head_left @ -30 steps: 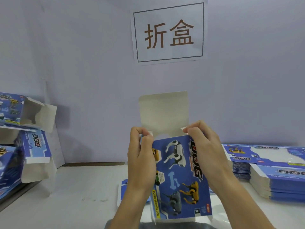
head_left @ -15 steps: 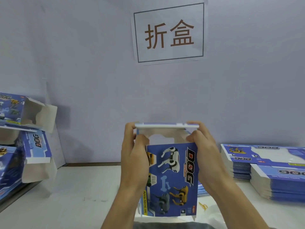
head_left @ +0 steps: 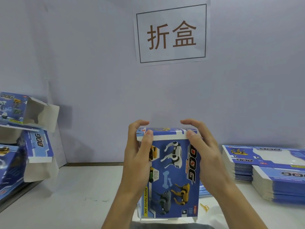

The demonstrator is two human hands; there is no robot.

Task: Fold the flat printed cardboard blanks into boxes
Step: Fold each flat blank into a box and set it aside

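A blue printed dog box (head_left: 170, 176) stands upright in front of me, its printed face toward me and its top lid (head_left: 166, 131) folded down flat. My left hand (head_left: 137, 156) grips the box's upper left corner, thumb on the lid's front edge, fingers curled over the top. At the upper right corner my right hand (head_left: 204, 152) holds the box the same way. The box's lower end shows loose flaps near the bottom of the view.
Two stacks of flat blue blanks (head_left: 267, 167) lie on the white table (head_left: 82, 192) at the right. Folded boxes with open end flaps (head_left: 31, 113) are piled at the left. A paper sign (head_left: 171, 33) hangs on the wall. A few blanks (head_left: 203, 190) lie behind the box.
The upright top flap has been folded forward and pushed down onto the box. Both hands shifted from pinching side flaps to clasping the closed top corners.
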